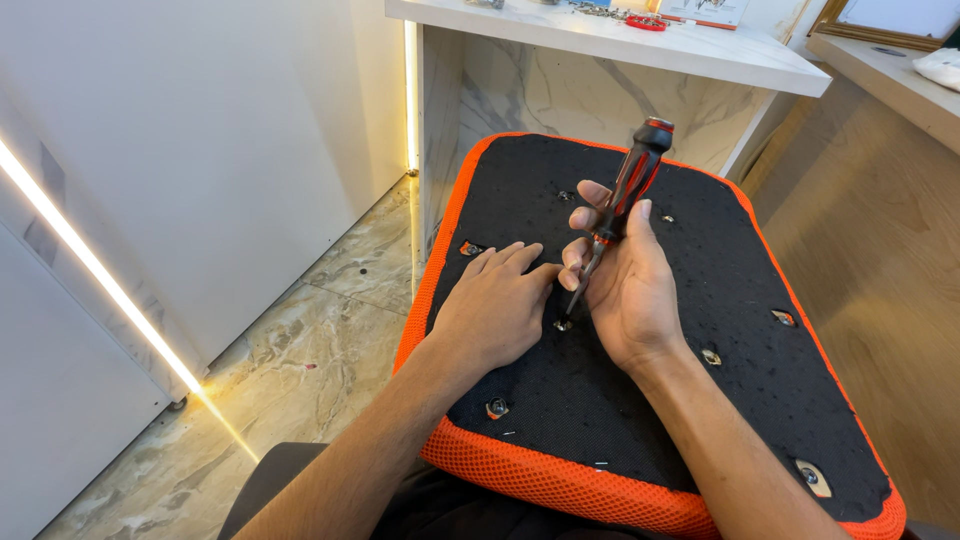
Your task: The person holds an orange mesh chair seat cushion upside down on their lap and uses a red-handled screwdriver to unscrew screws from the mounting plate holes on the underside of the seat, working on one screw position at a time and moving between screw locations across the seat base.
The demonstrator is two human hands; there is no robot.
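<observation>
An upturned chair seat (740, 300), black underside with an orange mesh edge, lies across my lap. My right hand (625, 285) grips a red-and-black screwdriver (632, 185), held nearly upright with its tip on a screw (563, 324) near the seat's middle. My left hand (495, 300) lies flat on the black fabric just left of that screw, fingers together and touching the right hand's fingers. Several metal screw sockets dot the seat, such as one (497, 407) near the front edge.
A white marble-look counter (700, 50) stands just beyond the seat, with small red items (647, 22) on top. A wooden cabinet (880, 200) is on the right. A white wall panel with a light strip (100, 270) runs on the left above a marble floor (330, 330).
</observation>
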